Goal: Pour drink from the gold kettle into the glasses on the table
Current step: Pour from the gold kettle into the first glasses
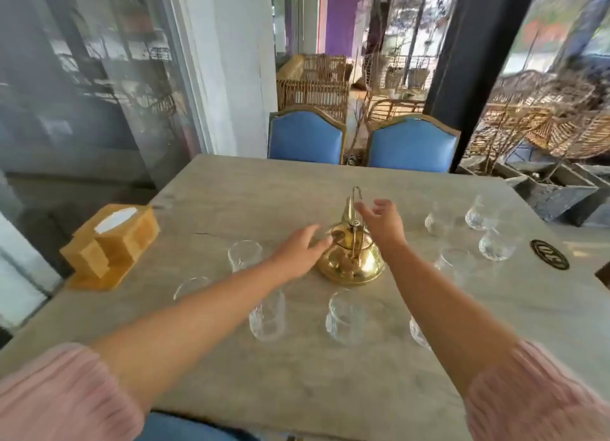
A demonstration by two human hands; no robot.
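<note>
- The gold kettle sits in the middle of the table. Clear glasses stand all around it (they look empty).
- Its thin wire handle stands straight up, tall and narrow, above the lid.
- The right hand is up in the air, just to the right of the top of the handle. The handle lies a little to the left of its fingers. This hand is the nearer one to the handle.
- The right fingers are spread wide and a bit bent, and they hold nothing.
- The left hand is low, at the kettle's left side. Its fingers are straight and close together, with the tips at the kettle's round body. The picture is too blurry to tell if they touch it.
- The next move is likely for the right hand to slide left and close round the handle, so the kettle can be lifted.
</note>
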